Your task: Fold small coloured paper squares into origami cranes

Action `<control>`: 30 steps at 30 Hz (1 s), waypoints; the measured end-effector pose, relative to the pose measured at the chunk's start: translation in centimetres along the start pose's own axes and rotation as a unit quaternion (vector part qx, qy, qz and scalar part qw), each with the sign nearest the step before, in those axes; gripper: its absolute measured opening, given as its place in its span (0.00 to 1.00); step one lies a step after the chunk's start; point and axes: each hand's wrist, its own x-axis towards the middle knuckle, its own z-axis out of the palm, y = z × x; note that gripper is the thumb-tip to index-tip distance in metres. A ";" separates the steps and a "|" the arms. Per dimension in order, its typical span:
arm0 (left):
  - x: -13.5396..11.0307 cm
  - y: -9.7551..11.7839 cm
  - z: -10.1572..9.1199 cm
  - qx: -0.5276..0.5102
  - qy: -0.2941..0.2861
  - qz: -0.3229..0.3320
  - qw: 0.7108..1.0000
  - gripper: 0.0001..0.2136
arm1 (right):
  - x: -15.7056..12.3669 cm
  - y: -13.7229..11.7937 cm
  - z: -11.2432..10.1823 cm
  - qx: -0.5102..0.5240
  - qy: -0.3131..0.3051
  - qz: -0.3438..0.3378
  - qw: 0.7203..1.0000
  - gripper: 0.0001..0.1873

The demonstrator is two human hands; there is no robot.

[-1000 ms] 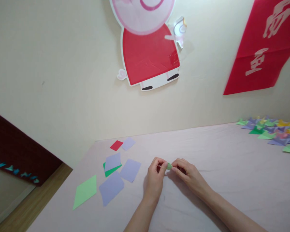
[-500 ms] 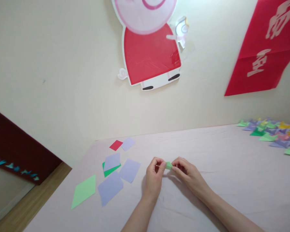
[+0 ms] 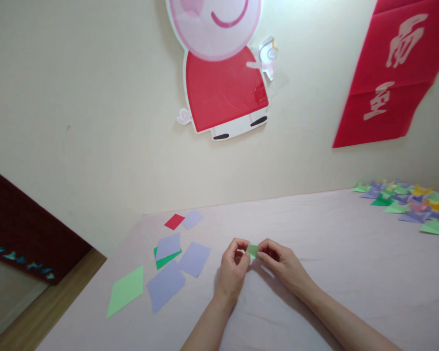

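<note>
Fingertips (image 3: 247, 256) of the left hand (image 3: 231, 265) and right hand (image 3: 283, 262) pinch a small light-green paper (image 3: 252, 250) from opposite sides, probably so neither edge slips. It sits below the wall cutout (image 3: 227, 92), slightly toward that cutout's right-hand side. What shows of it bridges the hands left to right; covered ends hide its true long axis and which way it points. Flat sheets (image 3: 166, 286) lie spread below and left of the cutout, presumably for easy reach. Folded pieces (image 3: 397, 207) crowd together well right of and below the cutout, apparently to keep them unflattened.
</note>
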 end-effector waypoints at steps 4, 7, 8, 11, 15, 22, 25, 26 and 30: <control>0.0 0.0 -0.1 0.000 -0.005 0.002 1.000 0.06 | 0.0 -0.3 -0.1 0.000 -0.002 0.003 1.000 0.13; 0.2 -0.3 0.0 0.018 0.005 0.002 1.000 0.05 | 0.0 -0.4 -0.2 0.010 -0.003 0.006 1.000 0.13; 0.2 -0.4 0.0 0.024 0.010 0.002 1.000 0.04 | 0.0 -0.5 -0.2 0.015 -0.006 0.007 1.000 0.13; 0.3 -0.4 0.1 0.037 0.020 0.004 0.999 0.06 | 0.1 -0.4 -0.1 0.015 -0.003 0.004 1.000 0.13; 0.0 0.0 0.4 0.065 0.002 0.016 0.998 0.04 | 0.0 -0.4 -0.2 -0.013 0.046 -0.046 0.998 0.12; -0.4 0.6 0.8 0.154 -0.021 0.093 0.983 0.04 | -0.3 -0.9 -0.3 -0.061 0.029 -0.142 0.988 0.02; -0.4 0.6 0.8 0.138 -0.019 0.081 0.987 0.03 | -0.3 -1.1 -0.3 -0.077 0.033 -0.145 0.986 0.02; -0.5 0.6 0.7 0.134 -0.020 0.075 0.988 0.03 | -0.3 -1.1 -0.3 -0.082 0.036 -0.147 0.985 0.02; -0.6 1.0 0.7 0.121 -0.017 0.061 0.991 0.03 | -0.3 -1.1 -0.4 -0.104 0.045 -0.150 0.982 0.03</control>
